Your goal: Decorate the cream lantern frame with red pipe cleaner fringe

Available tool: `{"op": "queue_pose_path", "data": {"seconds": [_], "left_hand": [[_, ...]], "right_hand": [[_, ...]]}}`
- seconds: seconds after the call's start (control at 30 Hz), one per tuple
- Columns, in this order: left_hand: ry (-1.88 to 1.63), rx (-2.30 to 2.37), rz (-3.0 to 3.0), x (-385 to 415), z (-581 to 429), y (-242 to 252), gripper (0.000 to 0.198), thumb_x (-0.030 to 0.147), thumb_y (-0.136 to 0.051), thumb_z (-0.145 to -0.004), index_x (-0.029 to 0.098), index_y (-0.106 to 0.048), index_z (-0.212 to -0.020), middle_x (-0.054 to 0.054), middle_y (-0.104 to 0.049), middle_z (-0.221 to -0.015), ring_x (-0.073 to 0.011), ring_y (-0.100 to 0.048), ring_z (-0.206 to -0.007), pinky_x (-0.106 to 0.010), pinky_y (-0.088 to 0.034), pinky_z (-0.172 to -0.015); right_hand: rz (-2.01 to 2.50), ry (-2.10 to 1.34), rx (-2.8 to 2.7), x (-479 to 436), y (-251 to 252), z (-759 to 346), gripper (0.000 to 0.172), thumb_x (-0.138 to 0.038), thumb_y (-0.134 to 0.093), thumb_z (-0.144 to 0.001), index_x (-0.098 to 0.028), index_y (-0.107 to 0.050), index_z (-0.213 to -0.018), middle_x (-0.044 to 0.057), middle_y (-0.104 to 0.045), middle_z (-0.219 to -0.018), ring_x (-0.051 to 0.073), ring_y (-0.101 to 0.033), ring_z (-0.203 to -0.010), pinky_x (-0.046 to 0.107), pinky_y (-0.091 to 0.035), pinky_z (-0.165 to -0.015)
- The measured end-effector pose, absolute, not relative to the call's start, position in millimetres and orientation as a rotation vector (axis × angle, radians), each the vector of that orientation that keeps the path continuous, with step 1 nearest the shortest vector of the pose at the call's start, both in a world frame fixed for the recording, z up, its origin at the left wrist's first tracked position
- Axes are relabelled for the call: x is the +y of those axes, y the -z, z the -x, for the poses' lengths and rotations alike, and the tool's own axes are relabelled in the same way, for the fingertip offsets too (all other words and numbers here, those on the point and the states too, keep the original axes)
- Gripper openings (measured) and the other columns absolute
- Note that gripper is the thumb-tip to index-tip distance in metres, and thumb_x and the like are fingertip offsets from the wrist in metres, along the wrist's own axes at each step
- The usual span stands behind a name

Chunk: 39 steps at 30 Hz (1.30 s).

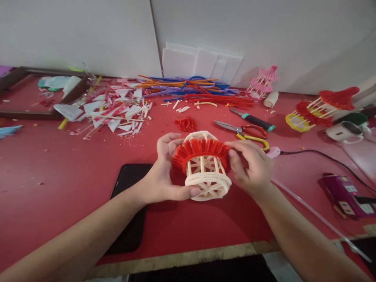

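A small round tower model (208, 181) of cream rings and thin posts is held tilted above the red table. Around its middle runs a frill of red pipe-cleaner pieces (202, 149). My left hand (164, 172) grips the model from the left, thumb along the lower ring and fingers behind the frill. At the frill's right edge, my right hand (249, 164) pinches the red pieces between thumb and forefinger. Just behind the model lies a little heap of short red pieces (186, 124).
Pliers (241, 128), a cutter knife (255, 120) and a glue gun (273, 152) with its cord lie at right. Pipe cleaners (188, 86) and scraps (117, 105) spread along the back. A black phone (129, 227) lies under my left forearm; a finished-looking red model (320, 107) stands far right.
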<state>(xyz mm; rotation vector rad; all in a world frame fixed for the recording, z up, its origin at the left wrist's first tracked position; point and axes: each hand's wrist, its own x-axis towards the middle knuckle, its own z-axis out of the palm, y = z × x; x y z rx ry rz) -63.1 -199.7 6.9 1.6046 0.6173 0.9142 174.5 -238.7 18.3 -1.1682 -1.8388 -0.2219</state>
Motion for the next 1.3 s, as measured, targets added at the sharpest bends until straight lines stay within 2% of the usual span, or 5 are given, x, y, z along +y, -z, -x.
{"op": "queue_pose_path", "data": {"seconds": [0.33,0.73,0.9,1.13,1.3], "left_hand": [[-0.918,0.609,-1.708,-196.3,64.2,-5.8,0.096,0.051,-0.088,-0.067,0.031,-0.021,-0.133,-0.012,-0.041,-0.137,-0.0363,-0.046,-0.136,-0.059,-0.042,-0.115],[-0.898,0.636,-1.579,-200.3,62.5,-8.0,0.093,0.049,-0.089,-0.066,0.031,-0.023,-0.131,-0.013,-0.042,-0.142,-0.0391,-0.042,-0.142,-0.064,-0.032,-0.121],[-0.890,0.663,-1.681,-199.3,64.8,-5.4,0.099,0.051,-0.089,-0.064,0.031,-0.022,-0.133,-0.012,-0.040,-0.138,-0.0401,-0.043,-0.139,-0.064,-0.036,-0.118],[-0.911,0.621,-1.669,-200.9,63.2,-7.7,0.093,0.049,-0.089,-0.065,0.031,-0.026,-0.131,-0.010,-0.042,-0.132,-0.0347,-0.051,-0.130,-0.056,-0.045,-0.111],[-0.937,0.657,-1.634,-202.1,61.2,-7.6,0.093,0.049,-0.089,-0.066,0.030,-0.026,-0.130,-0.011,-0.044,-0.133,-0.0366,-0.050,-0.132,-0.060,-0.042,-0.114]], "right_hand": [[1.175,0.217,-1.824,-240.7,-20.9,-173.4,0.011,-0.014,-0.058,-0.096,-0.020,-0.066,-0.101,0.003,-0.076,-0.089,0.015,-0.072,-0.082,0.028,-0.057,-0.076],[1.155,0.293,-1.802,-240.9,-21.3,-172.1,0.009,-0.014,-0.061,-0.093,-0.022,-0.063,-0.089,-0.001,-0.069,-0.072,0.013,-0.063,-0.062,0.028,-0.052,-0.059],[1.148,0.217,-1.791,-242.4,-25.0,-171.1,0.010,-0.014,-0.060,-0.093,-0.022,-0.065,-0.095,0.002,-0.074,-0.079,0.016,-0.069,-0.070,0.030,-0.055,-0.064],[1.092,0.346,-1.809,-242.0,-22.1,-172.9,0.012,-0.011,-0.066,-0.090,-0.022,-0.063,-0.090,-0.002,-0.065,-0.068,0.012,-0.060,-0.058,0.026,-0.049,-0.056],[1.095,0.349,-1.809,-242.3,-23.7,-171.4,0.013,-0.010,-0.066,-0.090,-0.023,-0.064,-0.092,-0.001,-0.068,-0.070,0.012,-0.064,-0.061,0.026,-0.052,-0.058]]}}
